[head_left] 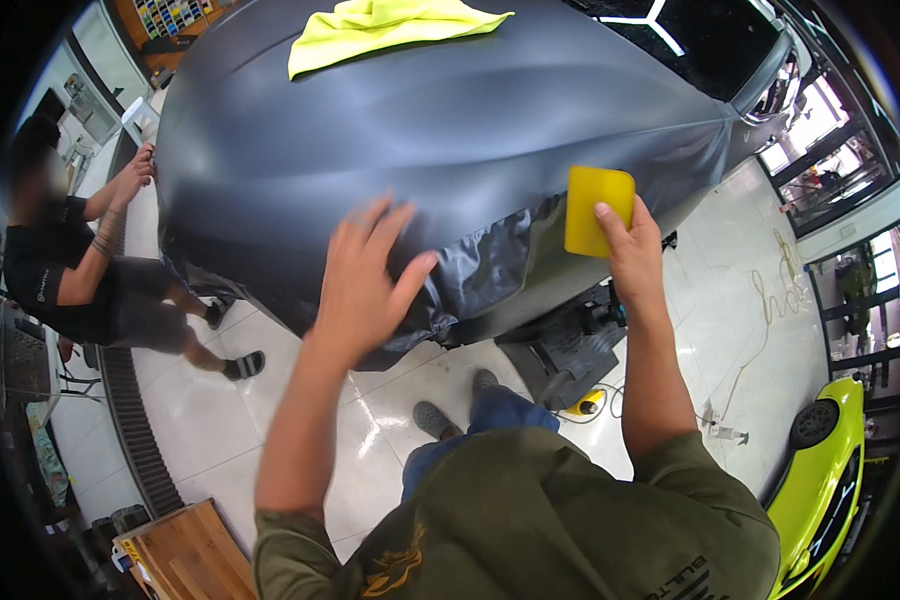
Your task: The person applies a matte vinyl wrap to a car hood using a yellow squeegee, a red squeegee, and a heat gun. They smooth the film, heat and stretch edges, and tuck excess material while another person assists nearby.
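Observation:
A car hood (440, 120) is covered in satin dark grey film, with crinkled loose film (480, 255) along the near edge. My left hand (370, 280) is over the near part of that film, fingers spread and blurred; I cannot tell whether they touch it. My right hand (630, 250) grips a flat yellow squeegee card (592, 195), held upright by the crinkled edge. A neon yellow cloth (390, 35) lies on the far part of the hood.
A co-worker (55, 250) stands at the left with hands at the hood's edge. Below the car are dark equipment (545, 355) and cables. A wooden board (180, 555) is at lower left, a lime green car (815, 500) at lower right, with a long cord on the tiled floor.

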### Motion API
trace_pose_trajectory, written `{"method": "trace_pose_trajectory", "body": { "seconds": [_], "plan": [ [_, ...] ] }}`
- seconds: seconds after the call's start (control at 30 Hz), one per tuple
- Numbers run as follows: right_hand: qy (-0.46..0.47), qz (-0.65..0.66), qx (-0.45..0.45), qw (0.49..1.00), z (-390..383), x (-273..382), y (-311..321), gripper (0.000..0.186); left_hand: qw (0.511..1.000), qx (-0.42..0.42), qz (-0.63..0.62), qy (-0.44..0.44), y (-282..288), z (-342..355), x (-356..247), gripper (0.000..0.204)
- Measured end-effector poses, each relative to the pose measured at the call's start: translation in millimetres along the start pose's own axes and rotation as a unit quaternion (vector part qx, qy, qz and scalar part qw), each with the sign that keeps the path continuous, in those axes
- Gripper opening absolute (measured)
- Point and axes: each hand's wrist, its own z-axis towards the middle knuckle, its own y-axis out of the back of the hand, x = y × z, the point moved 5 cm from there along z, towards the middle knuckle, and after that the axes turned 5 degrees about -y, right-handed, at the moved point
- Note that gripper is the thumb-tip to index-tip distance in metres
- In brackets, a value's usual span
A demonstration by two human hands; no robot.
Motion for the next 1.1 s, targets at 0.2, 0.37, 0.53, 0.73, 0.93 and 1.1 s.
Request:
{"method": "trace_pose_trajectory", "body": {
  "seconds": [0.2, 0.37, 0.53, 0.73, 0.93, 1.1],
  "plan": [
    [-0.028, 0.044, -0.016, 0.999, -2.9, 9.7, 1.7, 0.028, 0.97, 0.183, 0.154, -0.054, -31.7, 75.6, 39.2, 0.082],
    [-0.056, 0.162, -0.048, 0.984, -0.3, -37.2, 54.4, 0.041, 0.958, 0.238, 0.155, -0.034, -41.3, 94.2, 26.3, 0.091],
    [-0.054, 0.209, -0.021, 0.976, 0.2, -26.4, 54.4, 0.04, 0.972, 0.195, 0.128, 0.001, -38.1, 81.8, 32.8, 0.092],
    [0.005, 0.14, 0.045, 0.989, -12.8, 39.6, -24.3, 0.038, 0.996, 0.083, 0.018, -0.01, -30.9, 54.5, 38.1, 0.074],
    [0.015, 0.113, 0.119, 0.986, -96.9, 83.5, -139.0, 0.033, 0.961, -0.039, -0.274, 0.028, 32.8, -54.5, 64.8, 0.049],
    [-0.002, 0.051, 0.204, 0.978, -157.5, 107.7, -222.7, 0.03, 0.919, -0.055, -0.369, 0.127, 97.5, -146.7, 98.5, 0.04]
  ]
}}
